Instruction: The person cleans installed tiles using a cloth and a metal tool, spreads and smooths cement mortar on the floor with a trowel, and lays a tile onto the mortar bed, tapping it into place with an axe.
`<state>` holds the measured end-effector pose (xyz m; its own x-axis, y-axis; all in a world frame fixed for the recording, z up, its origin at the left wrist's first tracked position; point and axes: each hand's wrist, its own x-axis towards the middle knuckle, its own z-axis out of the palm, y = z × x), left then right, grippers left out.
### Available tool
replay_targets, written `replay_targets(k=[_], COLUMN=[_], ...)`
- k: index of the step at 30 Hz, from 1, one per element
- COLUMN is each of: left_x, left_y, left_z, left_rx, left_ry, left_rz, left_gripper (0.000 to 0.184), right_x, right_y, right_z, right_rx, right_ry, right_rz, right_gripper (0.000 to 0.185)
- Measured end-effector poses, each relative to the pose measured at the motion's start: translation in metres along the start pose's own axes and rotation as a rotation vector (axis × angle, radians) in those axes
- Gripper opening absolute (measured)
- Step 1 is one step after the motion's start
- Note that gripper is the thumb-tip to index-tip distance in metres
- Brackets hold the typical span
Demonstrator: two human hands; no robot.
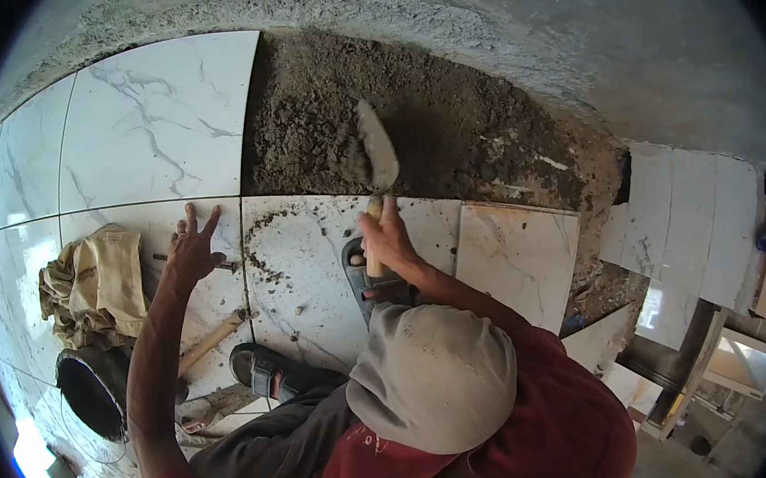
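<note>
My right hand [388, 238] is wrapped around the wooden handle of a trowel [379, 153]. The trowel's blade, slightly blurred, lies over the dark, crumbly mortar bed [300, 119] beside the wall. My left hand [191, 248] rests on a white marbled floor tile [151, 296], fingers spread, near the tile joint. A thin metal rod [227, 267] pokes out from beneath that hand; most of it is hidden. Crumbs of mortar are scattered on the tile [315, 290] between my hands.
On the left are a crumpled tan cloth [104, 281], a black bucket [96, 391] and a wooden tool handle [210, 343]. A rough grey wall [565, 32] borders the mortar. Sandalled feet [276, 371] stand on the tiles. Cut tile pieces [672, 214] and a wooden frame [687, 385] lie at right.
</note>
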<state>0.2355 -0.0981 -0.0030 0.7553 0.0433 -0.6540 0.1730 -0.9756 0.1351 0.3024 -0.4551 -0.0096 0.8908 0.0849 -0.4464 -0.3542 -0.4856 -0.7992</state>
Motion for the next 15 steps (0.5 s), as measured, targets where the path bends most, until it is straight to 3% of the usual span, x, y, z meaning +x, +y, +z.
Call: replay_targets(k=[2,5,7,9,11,13,15], left_x=[-0.001,-0.001,-0.002,-0.001,-0.001,0.0,0.0], left_y=[-0.002,-0.002,-0.001,0.0,0.0,0.0,0.0], left_z=[0.0,0.001,0.001,-0.001,0.0,-0.001,0.0], left_rx=[-0.027,-0.046,-0.049,-0.043,-0.039,-0.034,-0.028], left_ry=[0.02,0.029,0.024,0.021,0.012,0.014,0.016], left_rz=[0.013,0.009,0.004,0.003,0.005,0.004,0.002], left_gripper=[0.097,0.097,0.098,0.097,0.097,0.097,0.097], right_x=[0.006,0.008,-0.003,-0.012,-0.019,-0.017,-0.003], right_y=[0.01,0.04,0.057,0.072,0.049,0.037,0.019], right_z=[-0.018,-0.08,-0.105,-0.113,-0.088,-0.064,-0.044], right_rx=[0.408,0.362,0.389,0.358,0.332,0.495,0.447], right_ry=[-0.03,0.177,0.209,0.144,0.136,0.031,0.023], right_rz=[0.222,0.311,0.37,0.583,0.613,0.494,0.474], right_gripper=[0.054,0.028,0.026,0.027,0.026,0.025,0.024])
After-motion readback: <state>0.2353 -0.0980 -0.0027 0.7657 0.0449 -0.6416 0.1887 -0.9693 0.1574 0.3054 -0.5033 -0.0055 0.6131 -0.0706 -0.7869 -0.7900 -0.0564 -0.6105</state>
